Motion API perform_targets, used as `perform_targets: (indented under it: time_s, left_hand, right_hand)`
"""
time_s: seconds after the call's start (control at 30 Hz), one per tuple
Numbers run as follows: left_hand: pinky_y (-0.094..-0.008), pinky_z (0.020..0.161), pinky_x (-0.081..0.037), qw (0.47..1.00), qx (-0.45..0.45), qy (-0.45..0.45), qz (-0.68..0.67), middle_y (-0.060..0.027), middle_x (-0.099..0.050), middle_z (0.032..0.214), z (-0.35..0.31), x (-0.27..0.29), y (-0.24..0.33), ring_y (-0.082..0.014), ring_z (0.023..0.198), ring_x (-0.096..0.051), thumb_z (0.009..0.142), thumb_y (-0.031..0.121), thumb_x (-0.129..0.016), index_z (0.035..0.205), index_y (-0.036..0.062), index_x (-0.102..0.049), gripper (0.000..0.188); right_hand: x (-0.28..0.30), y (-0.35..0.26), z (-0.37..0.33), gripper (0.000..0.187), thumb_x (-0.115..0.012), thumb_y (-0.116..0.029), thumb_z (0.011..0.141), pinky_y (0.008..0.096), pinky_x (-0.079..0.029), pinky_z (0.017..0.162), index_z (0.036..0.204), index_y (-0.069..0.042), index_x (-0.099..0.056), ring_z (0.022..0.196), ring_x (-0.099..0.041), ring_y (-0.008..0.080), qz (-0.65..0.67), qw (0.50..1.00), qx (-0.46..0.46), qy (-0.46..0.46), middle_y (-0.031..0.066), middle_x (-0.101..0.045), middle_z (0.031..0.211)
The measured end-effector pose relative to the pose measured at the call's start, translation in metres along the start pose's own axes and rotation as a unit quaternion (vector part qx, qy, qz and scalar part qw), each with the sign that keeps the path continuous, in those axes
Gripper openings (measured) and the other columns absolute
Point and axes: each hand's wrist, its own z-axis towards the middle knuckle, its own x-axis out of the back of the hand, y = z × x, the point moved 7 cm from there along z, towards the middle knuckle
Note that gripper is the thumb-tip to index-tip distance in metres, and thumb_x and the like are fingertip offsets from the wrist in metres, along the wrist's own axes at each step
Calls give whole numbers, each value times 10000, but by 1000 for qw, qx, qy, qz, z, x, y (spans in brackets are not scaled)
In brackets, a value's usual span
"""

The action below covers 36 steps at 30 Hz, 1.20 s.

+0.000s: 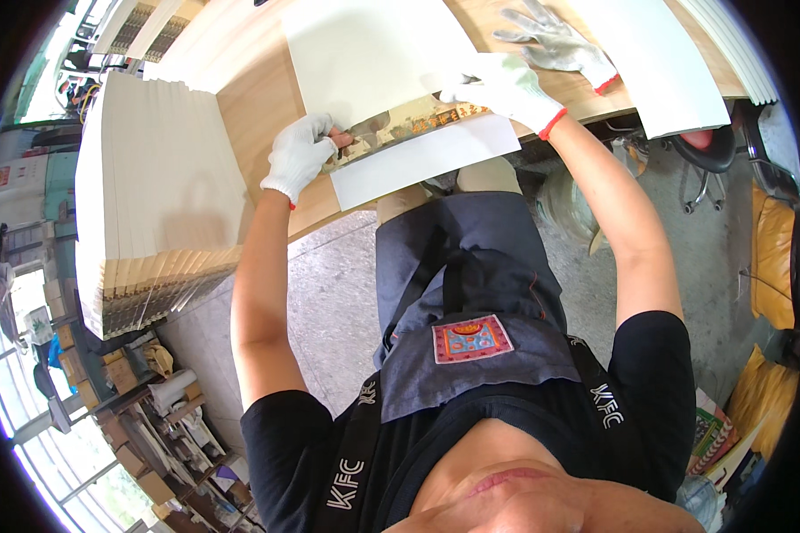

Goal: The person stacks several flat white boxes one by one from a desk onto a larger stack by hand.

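A large white sheet (378, 53) lies on the wooden table in front of me. Along its near side runs a printed strip (409, 130) in beige, grey and orange, and a plain white strip (427, 166) overhangs the table's front edge. My left hand (300, 158), in a white glove with bare fingertips, is closed at the left end of the printed strip. My right hand (511, 93), in a white glove with a red cuff, is at its right end, fingers bent and pressed together at the white sheet's near edge. Its underside is hidden.
A tall stack of white sheets with patterned edges (164, 169) stands at the left. A spare white glove (560, 49) and a long white board (658, 67) lie at the right. A wheeled stool (707, 151) and yellow bundles (769, 258) are beyond. Cluttered shelves (178, 417) fill the lower left.
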Motion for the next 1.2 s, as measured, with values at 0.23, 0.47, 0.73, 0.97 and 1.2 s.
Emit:
perform_targets:
  time_s: [0.23,0.47,0.73,0.97,1.2]
  left_hand:
    - [-346,787,-523,947,-198,-70,242,-53,-596,1186,15,8,62,-244,935,-658,754,110,-781,1356,243,-518,670]
    - [-422,844,-525,770,-329,-267,477,-100,-547,1189,37,-33,129,-349,1007,-636,629,96,-865,1453,465,-395,1018]
    - [-446,879,-535,839,-176,-328,396,-87,-520,1334,85,-49,86,-282,1064,-660,749,142,-822,1442,416,-419,847]
    - [-404,909,-549,833,-229,-306,401,-75,-593,1250,48,-29,127,-280,870,-701,798,103,-728,1417,329,-463,710]
    - [-383,918,-531,947,-58,-298,104,-109,-668,1180,47,-18,122,-279,934,-692,882,409,-654,1340,180,-585,517]
  right_hand:
    - [0,-3,-1,404,-700,-503,812,364,-505,718,1020,-158,-720,797,-656,240,-3,1000,-3,-14,83,-694,879]
    - [5,-10,-7,382,-633,-454,878,418,-503,835,1083,-139,-700,949,-654,319,-42,999,23,-3,144,-690,1001]
    - [88,112,-26,337,-573,-242,933,416,-512,893,1267,-205,-602,1079,-617,260,-347,930,-43,117,64,-656,1138]
    - [42,-30,-48,297,-699,-183,786,386,-488,900,1076,-123,-682,990,-622,259,-218,948,232,18,68,-656,1044]
    - [-21,-77,-20,190,-677,-185,723,370,-517,695,891,-100,-697,834,-653,236,-186,916,354,-29,43,-645,866]
